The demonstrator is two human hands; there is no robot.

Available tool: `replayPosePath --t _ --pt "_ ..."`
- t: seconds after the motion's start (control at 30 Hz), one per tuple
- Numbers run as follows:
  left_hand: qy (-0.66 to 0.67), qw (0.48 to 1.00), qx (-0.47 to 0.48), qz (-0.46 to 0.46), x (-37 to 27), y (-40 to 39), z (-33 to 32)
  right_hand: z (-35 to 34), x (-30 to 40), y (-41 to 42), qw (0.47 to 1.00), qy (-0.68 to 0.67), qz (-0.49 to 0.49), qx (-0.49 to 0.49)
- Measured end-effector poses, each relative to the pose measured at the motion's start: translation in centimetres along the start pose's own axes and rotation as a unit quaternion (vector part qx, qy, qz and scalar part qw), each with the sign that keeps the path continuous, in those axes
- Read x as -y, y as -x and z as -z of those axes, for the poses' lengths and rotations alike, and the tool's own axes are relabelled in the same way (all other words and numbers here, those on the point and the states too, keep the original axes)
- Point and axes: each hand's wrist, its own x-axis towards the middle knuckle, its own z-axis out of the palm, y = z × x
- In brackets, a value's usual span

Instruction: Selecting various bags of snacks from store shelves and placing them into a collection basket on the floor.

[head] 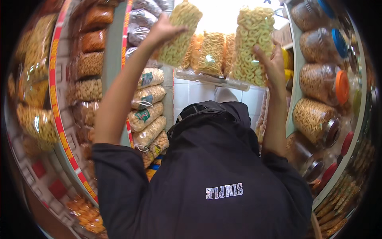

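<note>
My left hand [167, 30] is at the side of a clear plastic bag of pale snacks [180, 35], which leans at the top centre; its thumb lies across the bag, and the other fingers are partly hidden. On the other side, my right hand [273, 61] grips a second clear bag of pale green ring-shaped snacks [250, 47], thumb on the front. Between the two, bags of yellowish and orange snacks [210, 55] stand upright side by side at the edge of a clear plastic tray or shelf [200, 78].
Shelves with red-and-yellow edge strips [59, 131] and bagged snacks [89, 65] line the left. Stacked bags [149, 95] lie nearer. Large plastic jars with coloured lids [323, 83] fill the right shelf. White floor tiles [200, 95] show below the tray.
</note>
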Motion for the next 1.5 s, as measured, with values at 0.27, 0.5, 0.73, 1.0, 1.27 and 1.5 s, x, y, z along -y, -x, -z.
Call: replayPosePath --t 0.27,0.5,0.73,1.0,1.27,1.5 --pt "0.116 0.976 -0.002 0.186 15.1 -3.9 -8.9 6.8 -6.0 5.0 0.987 0.080 -0.114 -0.078" --pt "0.294 0.942 0.058 0.151 16.2 -5.3 -7.8 7.5 -4.9 3.3 0.984 0.121 -0.122 -0.056" --pt "0.261 0.940 0.107 0.192 18.5 -7.2 -7.8 7.0 -5.1 1.8 0.980 0.162 -0.108 -0.037" --pt "0.319 0.923 0.068 0.204 22.4 -8.9 -11.8 6.2 -6.3 3.4 0.971 0.193 -0.142 -0.020" --pt "0.313 0.934 0.026 0.168 22.3 -7.8 -11.5 5.0 -5.8 4.6 0.903 0.425 -0.030 0.061" --pt "0.095 0.993 -0.024 0.067 18.0 -6.1 -12.4 3.6 -6.9 6.4 0.818 0.525 0.143 0.187"
